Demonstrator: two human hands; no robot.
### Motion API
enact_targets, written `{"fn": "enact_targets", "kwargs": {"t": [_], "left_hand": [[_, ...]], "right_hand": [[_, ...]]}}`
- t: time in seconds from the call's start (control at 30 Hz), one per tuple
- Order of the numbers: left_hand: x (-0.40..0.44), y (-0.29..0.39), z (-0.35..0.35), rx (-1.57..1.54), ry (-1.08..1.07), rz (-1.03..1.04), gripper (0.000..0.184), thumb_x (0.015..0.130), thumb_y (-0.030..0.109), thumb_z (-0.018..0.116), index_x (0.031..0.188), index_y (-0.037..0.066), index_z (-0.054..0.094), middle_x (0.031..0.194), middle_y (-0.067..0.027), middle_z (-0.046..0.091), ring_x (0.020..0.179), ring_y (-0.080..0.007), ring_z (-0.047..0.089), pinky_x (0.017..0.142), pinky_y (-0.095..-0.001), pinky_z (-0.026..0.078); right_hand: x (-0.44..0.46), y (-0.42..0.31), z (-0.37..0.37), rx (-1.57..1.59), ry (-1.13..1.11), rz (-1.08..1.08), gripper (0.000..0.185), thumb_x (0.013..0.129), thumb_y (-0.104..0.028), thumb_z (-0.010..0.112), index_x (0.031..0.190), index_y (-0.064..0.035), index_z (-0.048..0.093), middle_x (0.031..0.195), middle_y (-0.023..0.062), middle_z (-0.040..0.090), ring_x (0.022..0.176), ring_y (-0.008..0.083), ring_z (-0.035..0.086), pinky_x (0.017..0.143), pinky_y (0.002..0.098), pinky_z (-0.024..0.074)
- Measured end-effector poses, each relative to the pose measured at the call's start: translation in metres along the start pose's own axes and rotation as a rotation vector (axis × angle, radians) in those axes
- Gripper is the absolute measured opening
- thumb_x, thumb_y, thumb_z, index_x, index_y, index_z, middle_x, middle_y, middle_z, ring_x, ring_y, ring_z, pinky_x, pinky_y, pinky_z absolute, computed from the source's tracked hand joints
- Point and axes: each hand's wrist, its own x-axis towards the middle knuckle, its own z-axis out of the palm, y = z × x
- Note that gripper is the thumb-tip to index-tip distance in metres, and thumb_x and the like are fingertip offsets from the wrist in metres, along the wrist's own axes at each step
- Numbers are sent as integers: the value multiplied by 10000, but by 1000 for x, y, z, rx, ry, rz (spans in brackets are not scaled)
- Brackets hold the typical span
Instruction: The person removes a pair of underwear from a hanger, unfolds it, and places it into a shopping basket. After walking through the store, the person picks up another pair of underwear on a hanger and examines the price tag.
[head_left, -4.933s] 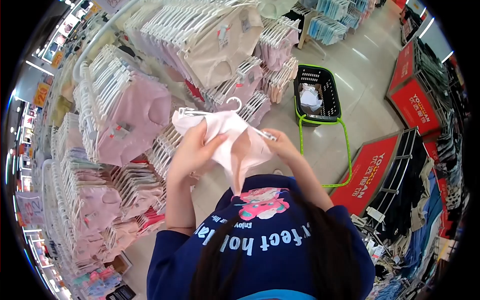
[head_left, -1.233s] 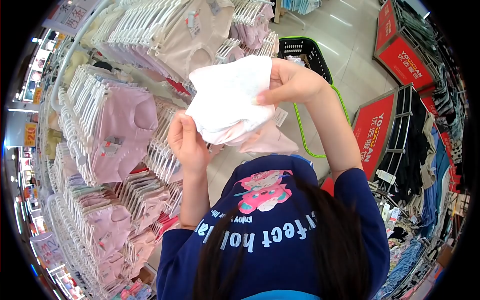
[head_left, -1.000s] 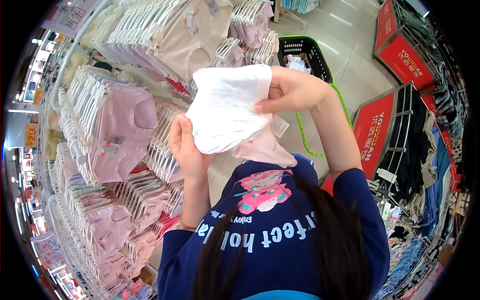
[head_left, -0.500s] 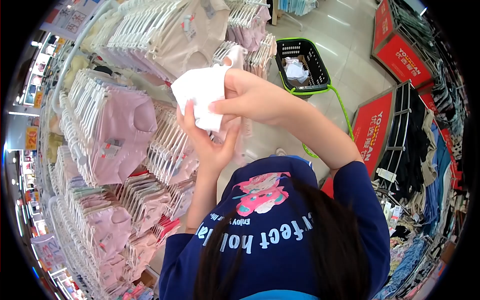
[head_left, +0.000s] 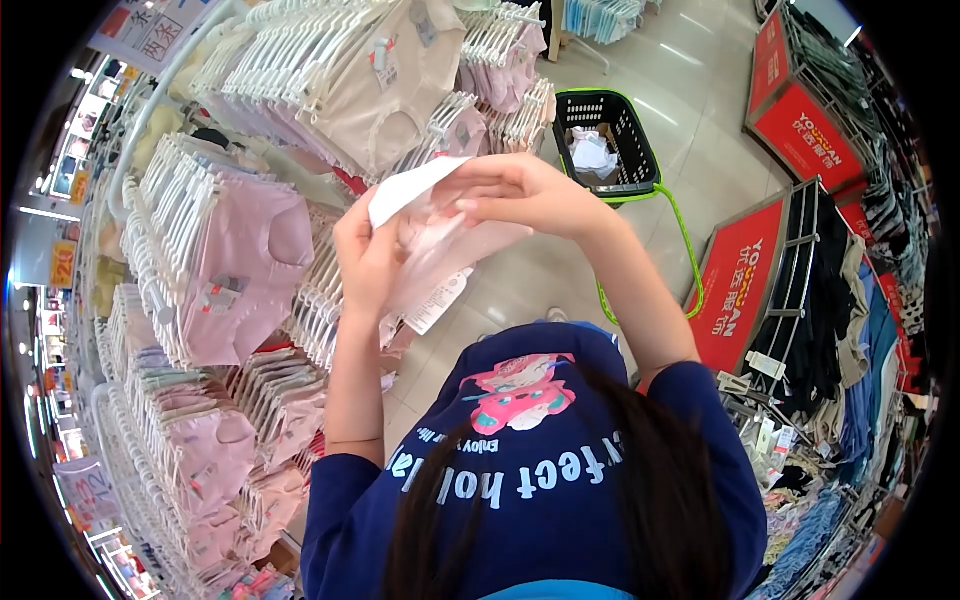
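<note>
A pair of pale pink underpants [head_left: 445,255] with a white inner side showing at the top hangs between my hands. My left hand [head_left: 366,255] pinches its left edge with the fingers closed. On the right, my right hand [head_left: 515,195] has its fingers partly inside the folds, with the thumb against the cloth. A white paper tag [head_left: 440,300] dangles from the lower part of the garment. Just behind my hands hang beige underpants [head_left: 390,100] at the front of a rack row.
Racks of pink underpants [head_left: 245,260] on white hangers fill the left side. A black shopping basket [head_left: 640,150] with a green handle and white items [head_left: 592,155] inside stands on the floor ahead. Red display bins [head_left: 740,285] with clothes line the right.
The white cloth has been turned and opened out, so its pink side and a tag now show. My left hand moved left and up to its edge; my right hand moved slightly right.
</note>
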Motion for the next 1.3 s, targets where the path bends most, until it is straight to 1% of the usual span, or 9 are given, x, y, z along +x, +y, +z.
{"fn": "enact_targets", "kwargs": {"t": [0.2,0.27,0.4,0.53,0.63,0.8,1.0,1.2,1.3], "left_hand": [[17,1,-18,-761,133,-365,261,854,218,353,877,12,512,800,-93,577,696,-192,565,641,-298,458],[23,3,-20,-854,262,-417,256,852,218,357,886,16,511,809,-96,577,707,-199,563,654,-307,458],[16,21,-9,-844,276,-381,286,847,243,359,895,11,518,844,-105,579,744,-227,559,677,-343,451],[7,29,-8,-866,-235,-90,336,806,242,321,762,-33,510,773,-168,542,683,-235,505,624,-314,398],[7,38,-14,-685,-120,-65,346,780,235,308,652,-42,471,671,-150,486,638,-217,439,596,-301,348],[5,59,-47,-645,-173,122,305,754,258,346,556,43,433,525,-99,436,476,-168,332,527,-333,299],[-11,51,-97,-402,-468,293,288,758,244,399,510,103,358,489,-43,412,434,-119,282,677,-313,274],[-47,-10,-114,-554,30,137,240,772,236,363,589,80,353,523,-62,394,461,-143,291,536,-278,307],[-63,-26,-87,-425,269,85,188,710,186,380,583,48,386,522,-57,410,511,-168,357,650,-333,320]], "right_hand": [[-53,79,-23,-16,828,-165,134,779,-70,571,901,-36,526,815,29,560,683,75,533,602,176,424],[-70,121,-15,20,845,58,117,801,-124,557,890,-66,510,795,12,545,679,75,513,582,181,413],[-67,177,15,571,424,419,299,845,-330,482,1053,-115,488,941,23,531,863,122,496,731,297,428],[-26,212,15,1045,146,386,377,845,-389,453,1132,-145,453,1092,43,495,1005,169,466,837,359,389],[-8,168,30,1227,70,342,345,856,-348,442,1135,-145,455,1154,45,483,1063,184,464,821,361,423],[3,162,4,883,164,191,234,837,-204,504,1033,-77,503,812,0,576,623,89,548,450,231,460],[-6,53,-50,83,98,108,232,853,-229,468,984,-47,529,652,-15,556,556,79,544,449,212,437],[4,-55,-42,-163,-19,230,290,872,-229,401,1055,-33,509,550,-7,521,530,71,560,416,193,440],[10,-92,-36,-292,-82,215,258,844,-164,415,1028,-24,531,522,3,518,463,72,546,415,169,435]]}}
